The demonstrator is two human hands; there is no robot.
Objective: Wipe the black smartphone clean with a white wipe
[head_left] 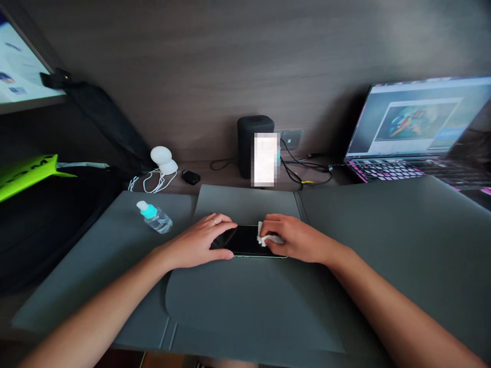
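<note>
Right hand (286,237), tissue (261,239) on phone (244,241)

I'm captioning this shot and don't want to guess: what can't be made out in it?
In the head view:
Phone: its ends, partly hidden by the left hand and right hand.
White tissue: partly covered by the right hand.
Black speaker: pixelation hides part of its front.
Laptop: cut off by the right edge.
Bright green object: cut off by the left edge.
</note>
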